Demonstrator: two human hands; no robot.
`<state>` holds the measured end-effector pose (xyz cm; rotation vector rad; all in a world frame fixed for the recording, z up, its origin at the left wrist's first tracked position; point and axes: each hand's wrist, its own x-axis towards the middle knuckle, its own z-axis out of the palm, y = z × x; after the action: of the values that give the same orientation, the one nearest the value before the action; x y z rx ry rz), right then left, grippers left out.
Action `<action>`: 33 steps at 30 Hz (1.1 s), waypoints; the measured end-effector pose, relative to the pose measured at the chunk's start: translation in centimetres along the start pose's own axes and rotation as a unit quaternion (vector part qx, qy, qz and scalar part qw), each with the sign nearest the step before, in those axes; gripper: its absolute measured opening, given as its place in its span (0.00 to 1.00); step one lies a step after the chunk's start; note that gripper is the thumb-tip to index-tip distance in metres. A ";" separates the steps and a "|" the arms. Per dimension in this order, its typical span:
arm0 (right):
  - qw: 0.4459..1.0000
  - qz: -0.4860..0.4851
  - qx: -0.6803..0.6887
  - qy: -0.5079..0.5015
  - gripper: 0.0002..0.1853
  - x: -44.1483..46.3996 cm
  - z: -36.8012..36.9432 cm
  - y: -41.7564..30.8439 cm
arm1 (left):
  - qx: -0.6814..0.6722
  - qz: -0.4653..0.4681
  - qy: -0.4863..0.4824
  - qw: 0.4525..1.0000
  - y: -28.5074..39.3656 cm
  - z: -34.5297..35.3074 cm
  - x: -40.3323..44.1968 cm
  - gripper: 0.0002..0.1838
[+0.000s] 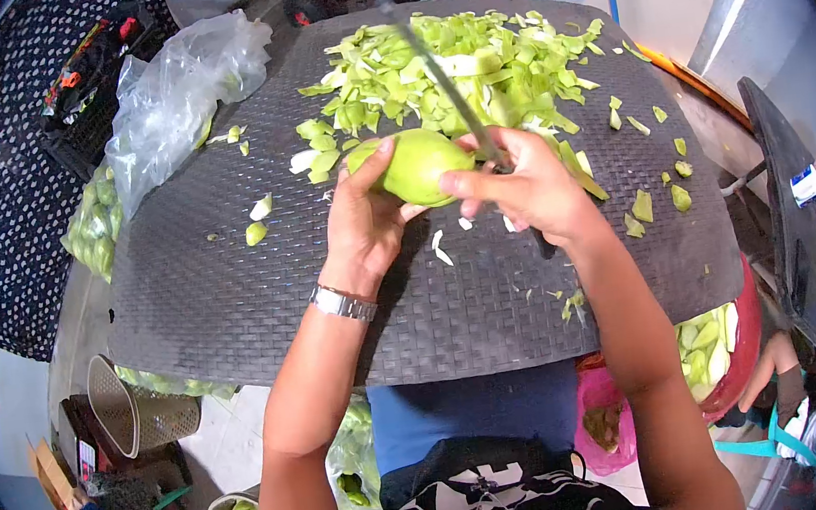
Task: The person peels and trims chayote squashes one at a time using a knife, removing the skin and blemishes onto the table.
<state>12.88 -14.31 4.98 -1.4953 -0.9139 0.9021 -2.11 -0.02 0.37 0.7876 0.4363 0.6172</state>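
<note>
Above the dark woven-pattern table (pixel 222 296), my left hand (pixel 362 222) is closed round the left end of a green mango (pixel 418 166), its skin looking whole on the side I see. My right hand (pixel 531 186) grips a knife (pixel 450 89) by the handle, which is mostly hidden by the fingers. The long blade points up and away to the left, slightly blurred and apart from the fruit. My right thumb touches the mango's right end. Behind the hands lies a wide heap of green peelings (pixel 466 57).
Loose peel scraps (pixel 681 196) dot the table's right side. A clear plastic bag (pixel 178 90) lies at the far left edge. Below right stands a red tub (pixel 750 327) of pale peeled fruit, beside a pink bag (pixel 603 424). A basket (pixel 140 417) stands lower left. Other people sit at both sides.
</note>
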 end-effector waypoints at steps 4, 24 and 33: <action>0.997 -0.006 0.069 0.036 0.24 0.6 -2.0 0.1 | 0.129 0.011 0.043 0.991 0.9 1.3 -1.1 0.15; 0.844 -0.228 -0.480 0.073 0.65 -0.7 0.4 1.0 | 0.486 0.138 -0.037 0.862 -0.5 0.1 -1.6 0.28; 0.850 -0.243 -0.463 0.065 0.63 -0.3 0.0 1.6 | 0.507 0.136 -0.065 0.848 -0.8 -0.3 -1.1 0.30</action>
<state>12.85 -14.72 3.37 -1.9276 -1.6577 -0.0780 -2.82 -1.06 -0.31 1.9245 0.5267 0.5682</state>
